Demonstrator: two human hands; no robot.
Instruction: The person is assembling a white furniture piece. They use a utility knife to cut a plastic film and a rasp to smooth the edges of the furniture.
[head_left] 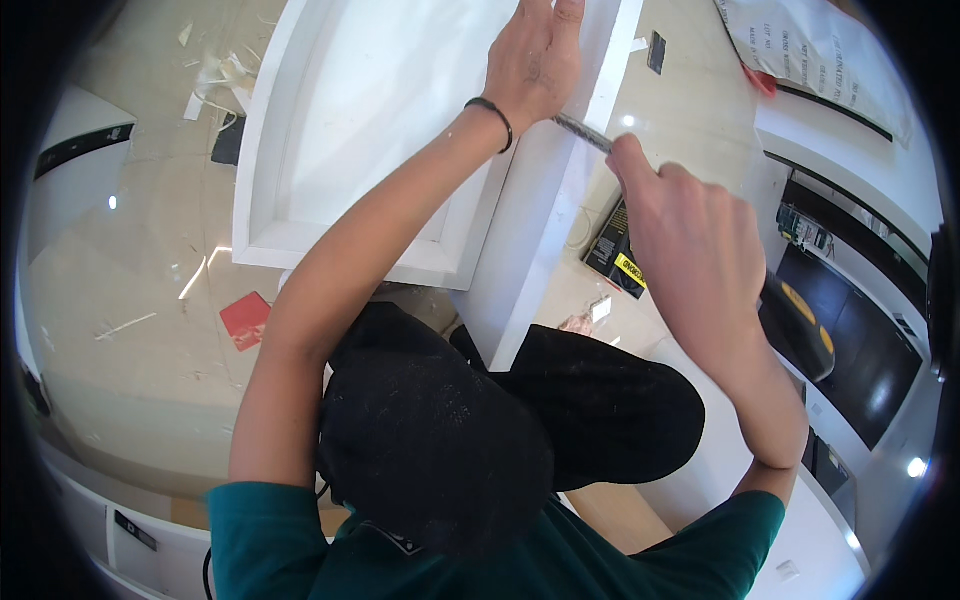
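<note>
The left hand [535, 60], at the top centre of the frame, lies flat with fingers spread against the upright side of a white cabinet frame [270, 150], bracing it; it clasps nothing. A black band [492, 115] circles that wrist. The right hand [690, 250], right of centre, has its grip clenched around a screwdriver [583, 132], whose metal shaft runs up and to the left until its tip meets the white side panel [560, 200] just below the left hand. The handle itself is hidden inside the fist.

By the look of it, the step in hand is driving or loosening a fastener in that panel edge; the fastener itself is hidden. The next move likely calls for keeping the shaft square to the panel while the left hand steadies the frame against the push.

On the pale floor [150, 300] lie a red card [246, 318] at the left and a black-and-yellow box [618, 250] beside the panel.
</note>
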